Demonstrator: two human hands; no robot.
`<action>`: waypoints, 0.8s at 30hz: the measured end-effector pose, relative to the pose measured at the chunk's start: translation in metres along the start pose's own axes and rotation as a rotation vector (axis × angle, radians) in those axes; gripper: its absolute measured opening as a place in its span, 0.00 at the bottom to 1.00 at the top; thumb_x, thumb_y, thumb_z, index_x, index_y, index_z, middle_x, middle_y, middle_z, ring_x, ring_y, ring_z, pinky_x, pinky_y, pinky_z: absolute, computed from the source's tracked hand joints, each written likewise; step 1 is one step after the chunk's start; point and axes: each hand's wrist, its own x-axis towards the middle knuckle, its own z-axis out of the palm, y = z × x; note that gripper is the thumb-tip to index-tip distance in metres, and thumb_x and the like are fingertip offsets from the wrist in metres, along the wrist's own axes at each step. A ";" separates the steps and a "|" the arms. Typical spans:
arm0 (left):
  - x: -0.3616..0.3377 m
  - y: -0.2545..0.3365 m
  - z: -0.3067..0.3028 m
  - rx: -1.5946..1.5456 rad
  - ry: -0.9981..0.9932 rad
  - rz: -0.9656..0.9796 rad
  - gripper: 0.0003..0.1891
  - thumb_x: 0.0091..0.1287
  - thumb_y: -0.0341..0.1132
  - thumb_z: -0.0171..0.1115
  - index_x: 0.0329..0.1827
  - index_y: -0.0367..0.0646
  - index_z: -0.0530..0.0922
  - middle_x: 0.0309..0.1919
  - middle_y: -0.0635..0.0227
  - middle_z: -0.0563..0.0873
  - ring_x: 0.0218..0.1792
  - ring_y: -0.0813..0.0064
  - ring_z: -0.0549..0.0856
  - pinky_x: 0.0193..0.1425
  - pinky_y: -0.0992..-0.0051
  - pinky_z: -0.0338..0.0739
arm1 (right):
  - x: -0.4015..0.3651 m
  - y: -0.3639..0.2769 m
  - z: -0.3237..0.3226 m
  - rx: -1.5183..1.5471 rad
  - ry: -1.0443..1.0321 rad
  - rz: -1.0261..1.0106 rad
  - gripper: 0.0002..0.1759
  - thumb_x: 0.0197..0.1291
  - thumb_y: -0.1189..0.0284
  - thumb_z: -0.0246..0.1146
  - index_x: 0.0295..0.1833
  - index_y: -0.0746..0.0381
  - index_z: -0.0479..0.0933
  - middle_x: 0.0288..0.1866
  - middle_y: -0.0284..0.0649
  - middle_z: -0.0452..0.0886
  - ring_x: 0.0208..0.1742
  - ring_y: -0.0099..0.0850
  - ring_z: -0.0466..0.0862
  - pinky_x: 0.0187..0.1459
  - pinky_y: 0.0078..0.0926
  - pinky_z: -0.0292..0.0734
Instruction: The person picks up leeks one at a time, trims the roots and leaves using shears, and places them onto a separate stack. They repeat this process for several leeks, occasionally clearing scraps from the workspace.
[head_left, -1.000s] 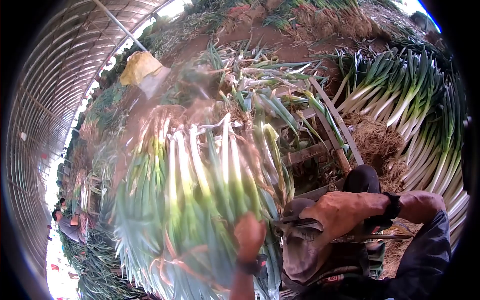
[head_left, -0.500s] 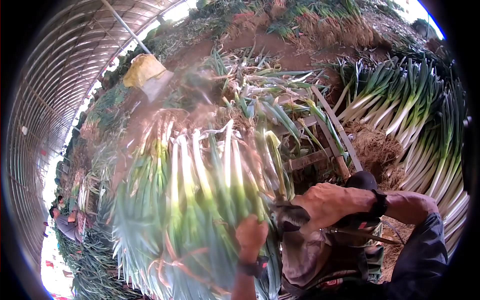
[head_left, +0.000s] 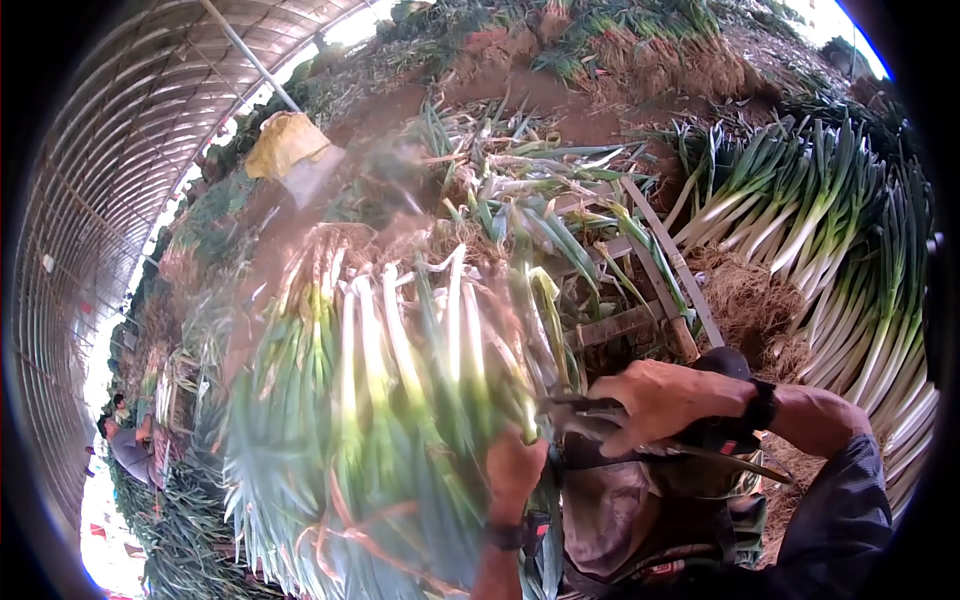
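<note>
Green onion bundle (head_left: 400,380) leans against fingers of the left hand (head_left: 515,468).

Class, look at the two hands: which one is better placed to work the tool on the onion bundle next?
Right, probably. The right hand grips the dark tool, whose tip lies beside the bundle of green onions. The left hand is occupied gripping that bundle's green part.
</note>
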 end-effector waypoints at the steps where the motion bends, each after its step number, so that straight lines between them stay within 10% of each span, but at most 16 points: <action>1: 0.002 -0.003 0.004 -0.036 0.037 0.053 0.19 0.59 0.48 0.71 0.39 0.39 0.82 0.35 0.46 0.88 0.40 0.44 0.88 0.47 0.53 0.82 | -0.007 0.000 -0.001 -0.037 -0.040 0.024 0.31 0.58 0.53 0.71 0.60 0.62 0.78 0.40 0.45 0.89 0.35 0.37 0.89 0.39 0.39 0.82; 9: 0.007 0.007 0.001 -0.419 -0.112 -0.051 0.24 0.61 0.46 0.73 0.50 0.34 0.78 0.36 0.42 0.86 0.42 0.39 0.86 0.47 0.51 0.80 | -0.045 -0.009 0.000 0.012 0.062 -0.127 0.34 0.58 0.46 0.72 0.58 0.63 0.80 0.33 0.48 0.87 0.33 0.46 0.89 0.37 0.41 0.82; 12: 0.011 -0.026 0.043 0.039 -0.001 0.289 0.24 0.62 0.44 0.72 0.52 0.33 0.78 0.39 0.39 0.86 0.43 0.39 0.86 0.49 0.51 0.80 | -0.030 0.005 0.004 -0.121 0.052 -0.035 0.36 0.57 0.48 0.72 0.65 0.59 0.78 0.34 0.48 0.88 0.35 0.46 0.89 0.38 0.42 0.82; 24: 0.019 0.007 0.012 -0.180 -0.113 -0.113 0.20 0.65 0.46 0.63 0.50 0.38 0.82 0.41 0.45 0.88 0.46 0.42 0.87 0.51 0.51 0.80 | 0.044 -0.001 -0.008 0.020 0.098 0.016 0.32 0.64 0.56 0.64 0.72 0.55 0.74 0.36 0.41 0.89 0.36 0.32 0.89 0.37 0.33 0.84</action>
